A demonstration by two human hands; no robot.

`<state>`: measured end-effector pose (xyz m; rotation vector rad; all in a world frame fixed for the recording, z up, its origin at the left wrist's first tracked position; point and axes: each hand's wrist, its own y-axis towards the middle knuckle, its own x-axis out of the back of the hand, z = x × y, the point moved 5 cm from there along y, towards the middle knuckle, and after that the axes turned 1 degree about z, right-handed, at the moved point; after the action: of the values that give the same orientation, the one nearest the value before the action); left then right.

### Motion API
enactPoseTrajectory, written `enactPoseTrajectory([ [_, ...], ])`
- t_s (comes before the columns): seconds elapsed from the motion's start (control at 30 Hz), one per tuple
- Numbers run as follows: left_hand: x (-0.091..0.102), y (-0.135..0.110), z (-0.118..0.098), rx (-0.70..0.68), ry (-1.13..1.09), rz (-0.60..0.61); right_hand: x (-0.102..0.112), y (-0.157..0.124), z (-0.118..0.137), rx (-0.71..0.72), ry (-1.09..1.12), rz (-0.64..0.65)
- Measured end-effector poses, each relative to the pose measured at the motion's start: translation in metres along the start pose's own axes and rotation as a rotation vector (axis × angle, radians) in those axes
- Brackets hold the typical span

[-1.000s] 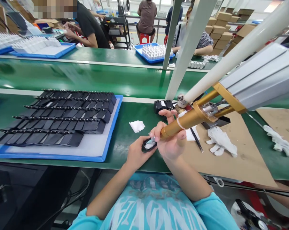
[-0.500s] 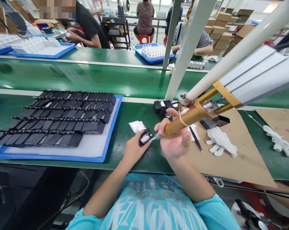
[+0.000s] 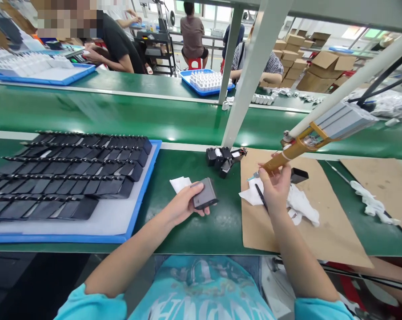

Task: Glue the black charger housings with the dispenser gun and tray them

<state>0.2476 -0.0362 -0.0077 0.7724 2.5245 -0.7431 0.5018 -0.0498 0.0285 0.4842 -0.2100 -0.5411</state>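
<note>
My left hand (image 3: 185, 203) is closed around a small black rectangular device housing (image 3: 205, 194), its flat grey-black face turned up, above the green bench. Over the brown cardboard, my right hand (image 3: 277, 183) grips the gold barrel of a glue dispenser (image 3: 281, 161). The dispenser's pale blue needle tip points down to the left, apart from the housing, over a white tissue (image 3: 252, 194). A black pen (image 3: 261, 195) lies beside my right hand. Another white tissue (image 3: 180, 184) is partly behind my left hand.
On the left, a blue tray (image 3: 130, 222) holds rows of black housings. Several more black housings (image 3: 223, 159) stand near the upright post. White gloves (image 3: 303, 206) lie on the cardboard (image 3: 334, 240). People work across the green conveyor.
My right hand has carried the dispenser away to the right, off the device. The housing in my left hand has been turned, so its flat face shows instead of its open inside.
</note>
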Motion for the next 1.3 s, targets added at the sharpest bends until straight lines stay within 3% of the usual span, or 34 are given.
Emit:
enactPoseTrajectory([
  [0.2, 0.005, 0.01, 0.01, 0.042, -0.334, -0.051, 0.014, 0.004, -0.014, -0.012, -0.024, 0.03],
  [0.33, 0.008, 0.008, 0.013, 0.04, -0.396, -0.136, 0.021, 0.006, -0.021, -0.057, -0.083, 0.105],
  [0.43, 0.01, 0.009, 0.015, 0.031, -0.376, -0.176, 0.031, 0.007, -0.021, -0.139, -0.249, 0.183],
  [0.5, 0.013, 0.01, 0.016, 0.016, -0.341, -0.203, 0.037, 0.005, -0.022, -0.207, -0.491, 0.3],
  [0.6, 0.017, 0.012, 0.016, 0.01, -0.271, -0.243, 0.043, -0.004, -0.031, -0.309, -0.882, 0.637],
  [0.7, 0.02, 0.013, 0.015, -0.011, -0.195, -0.258, 0.049, -0.014, -0.043, -0.373, -1.066, 0.846],
  [0.83, 0.022, 0.013, 0.015, -0.101, -0.037, -0.244, 0.053, -0.018, -0.051, -0.394, -1.139, 0.869],
  [0.97, 0.026, 0.011, 0.014, -0.277, 0.263, -0.297, 0.051, -0.019, -0.051, -0.396, -1.101, 0.904],
  [1.1, 0.025, 0.011, 0.017, -0.341, 0.455, -0.285, 0.05, -0.012, -0.04, -0.342, -0.993, 0.923],
  [1.3, 0.017, 0.011, 0.016, -0.38, 0.58, -0.222, 0.048, -0.001, 0.0, -0.222, -0.403, 0.574],
])
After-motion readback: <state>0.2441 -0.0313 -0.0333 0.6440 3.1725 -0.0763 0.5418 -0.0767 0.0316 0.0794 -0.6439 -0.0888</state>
